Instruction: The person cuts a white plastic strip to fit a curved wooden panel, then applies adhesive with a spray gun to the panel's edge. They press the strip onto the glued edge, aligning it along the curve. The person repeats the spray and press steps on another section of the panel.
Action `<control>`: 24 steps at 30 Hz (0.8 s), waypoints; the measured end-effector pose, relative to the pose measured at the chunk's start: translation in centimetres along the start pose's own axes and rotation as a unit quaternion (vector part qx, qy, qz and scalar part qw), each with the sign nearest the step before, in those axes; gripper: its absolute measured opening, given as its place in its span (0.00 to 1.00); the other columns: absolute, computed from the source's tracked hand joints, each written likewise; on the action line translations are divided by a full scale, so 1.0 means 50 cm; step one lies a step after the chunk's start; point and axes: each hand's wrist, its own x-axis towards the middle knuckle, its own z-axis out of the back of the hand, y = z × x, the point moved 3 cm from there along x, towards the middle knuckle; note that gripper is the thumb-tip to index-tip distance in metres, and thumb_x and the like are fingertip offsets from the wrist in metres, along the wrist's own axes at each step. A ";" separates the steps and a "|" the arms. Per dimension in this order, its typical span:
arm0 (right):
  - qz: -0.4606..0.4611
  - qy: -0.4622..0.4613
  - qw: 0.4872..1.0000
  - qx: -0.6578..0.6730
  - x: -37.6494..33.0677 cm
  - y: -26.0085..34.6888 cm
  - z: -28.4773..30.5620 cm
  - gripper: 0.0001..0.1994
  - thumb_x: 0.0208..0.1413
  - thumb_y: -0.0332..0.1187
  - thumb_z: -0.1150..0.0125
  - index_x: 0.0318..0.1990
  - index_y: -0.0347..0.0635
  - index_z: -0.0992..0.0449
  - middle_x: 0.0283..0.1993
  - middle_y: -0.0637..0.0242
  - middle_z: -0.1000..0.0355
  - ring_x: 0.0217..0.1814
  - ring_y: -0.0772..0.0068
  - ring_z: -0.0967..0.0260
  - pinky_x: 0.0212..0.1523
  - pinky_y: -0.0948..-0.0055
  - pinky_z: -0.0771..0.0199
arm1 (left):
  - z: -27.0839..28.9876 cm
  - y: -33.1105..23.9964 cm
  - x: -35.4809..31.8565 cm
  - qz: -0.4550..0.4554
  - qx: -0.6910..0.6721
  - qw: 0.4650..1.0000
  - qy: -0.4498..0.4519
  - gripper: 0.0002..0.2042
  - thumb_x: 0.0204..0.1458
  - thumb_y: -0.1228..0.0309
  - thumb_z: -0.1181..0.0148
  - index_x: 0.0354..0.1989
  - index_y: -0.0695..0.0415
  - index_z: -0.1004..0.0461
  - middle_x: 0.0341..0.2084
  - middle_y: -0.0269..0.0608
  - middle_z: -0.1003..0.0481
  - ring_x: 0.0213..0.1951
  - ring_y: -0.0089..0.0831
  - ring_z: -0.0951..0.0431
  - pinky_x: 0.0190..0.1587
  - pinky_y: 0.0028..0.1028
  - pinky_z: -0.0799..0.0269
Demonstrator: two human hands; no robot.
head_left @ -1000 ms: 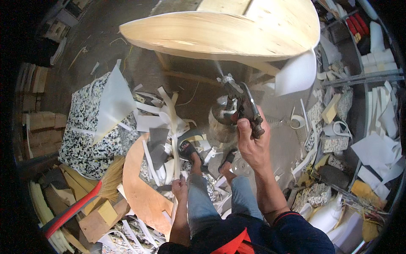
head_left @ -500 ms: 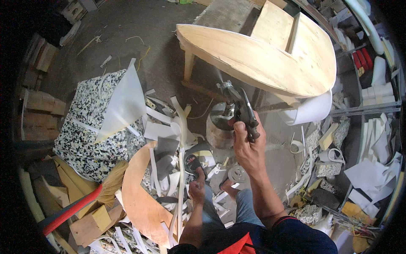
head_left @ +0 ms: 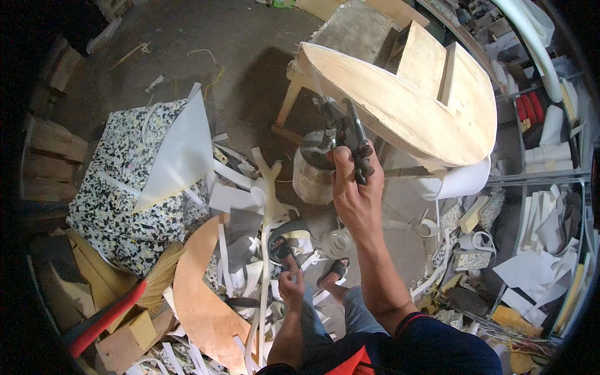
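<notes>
My right hand [head_left: 354,187] is raised in front of me, gripping a dark metal spray gun [head_left: 343,134] with a dull round cup [head_left: 314,170] hanging under it. The gun's nozzle points up and left at the edge of a pale curved wooden frame [head_left: 400,100] that stands on a small wooden stool [head_left: 294,94]. A faint mist shows near the nozzle. My left hand [head_left: 292,284] hangs low by my thigh, fingers curled; I cannot tell whether it holds anything.
White foam strips and offcuts [head_left: 262,206] litter the floor around my sandalled feet. A speckled foam block [head_left: 134,187] with a white sheet lies at left, beside a curved plywood piece [head_left: 203,300] and a red-handled broom [head_left: 112,312]. Shelves of rolls and scraps [head_left: 550,156] stand at right.
The view has shifted, so the wooden frame now sits further right and closer. My right hand with the spray gun has stayed raised, now aimed at the frame's left edge.
</notes>
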 end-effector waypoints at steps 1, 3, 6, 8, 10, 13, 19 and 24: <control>0.001 0.000 1.000 0.001 0.004 0.002 -0.008 0.19 0.67 0.43 0.39 0.54 0.36 0.29 0.32 0.67 0.29 0.34 0.79 0.35 0.36 0.74 0.30 | 0.001 -0.003 0.002 0.007 0.002 1.000 -0.005 0.20 0.47 0.57 0.26 0.34 0.61 0.26 0.28 0.51 0.24 0.31 0.50 0.23 0.37 0.43 0.28; 0.000 -0.004 1.000 0.001 0.012 0.012 -0.020 0.19 0.67 0.43 0.39 0.54 0.36 0.29 0.32 0.67 0.28 0.34 0.78 0.35 0.37 0.74 0.30 | 0.003 -0.003 0.006 0.020 0.008 1.000 -0.016 0.20 0.47 0.57 0.26 0.34 0.60 0.27 0.28 0.51 0.24 0.32 0.51 0.23 0.37 0.44 0.27; -0.005 -0.004 1.000 0.014 0.018 0.020 -0.039 0.19 0.67 0.42 0.39 0.55 0.36 0.29 0.33 0.66 0.27 0.34 0.78 0.33 0.37 0.74 0.30 | 0.000 0.002 0.013 0.015 0.008 1.000 -0.024 0.21 0.46 0.57 0.25 0.34 0.60 0.27 0.27 0.50 0.24 0.31 0.51 0.23 0.37 0.44 0.28; 0.001 -0.002 1.000 0.015 0.016 0.026 -0.054 0.19 0.66 0.41 0.38 0.56 0.35 0.29 0.34 0.65 0.26 0.35 0.78 0.32 0.37 0.74 0.29 | 0.000 0.002 0.017 0.037 0.001 0.999 -0.018 0.22 0.46 0.54 0.25 0.34 0.60 0.27 0.29 0.50 0.24 0.33 0.51 0.23 0.38 0.44 0.28; 0.017 -0.002 1.000 0.003 0.013 0.033 -0.072 0.19 0.66 0.39 0.38 0.56 0.35 0.29 0.34 0.63 0.25 0.35 0.76 0.31 0.37 0.73 0.28 | 0.005 -0.008 0.025 0.063 0.002 0.998 0.002 0.24 0.46 0.52 0.26 0.35 0.60 0.27 0.30 0.50 0.24 0.35 0.51 0.22 0.40 0.44 0.28; 0.035 -0.034 0.997 -0.055 0.008 0.029 -0.122 0.18 0.62 0.34 0.35 0.54 0.34 0.29 0.38 0.51 0.28 0.38 0.55 0.28 0.41 0.62 0.28 | 0.010 -0.006 0.033 0.087 0.003 0.996 0.030 0.26 0.46 0.48 0.27 0.37 0.61 0.26 0.33 0.49 0.24 0.38 0.50 0.22 0.42 0.44 0.27; 0.081 -0.087 0.992 -0.050 0.021 0.026 -0.214 0.18 0.62 0.32 0.37 0.53 0.32 0.32 0.37 0.46 0.32 0.37 0.43 0.33 0.39 0.52 0.33 | 0.009 0.007 0.045 0.101 -0.003 0.993 0.054 0.28 0.48 0.47 0.30 0.40 0.63 0.25 0.35 0.52 0.23 0.39 0.52 0.21 0.44 0.46 0.27; 0.072 -0.126 0.989 -0.036 0.017 0.030 -0.231 0.18 0.62 0.33 0.37 0.54 0.33 0.34 0.37 0.46 0.32 0.36 0.48 0.32 0.39 0.56 0.32 | 0.027 0.009 0.059 0.099 -0.014 0.993 0.064 0.27 0.49 0.48 0.30 0.40 0.64 0.25 0.35 0.53 0.23 0.40 0.54 0.21 0.45 0.46 0.26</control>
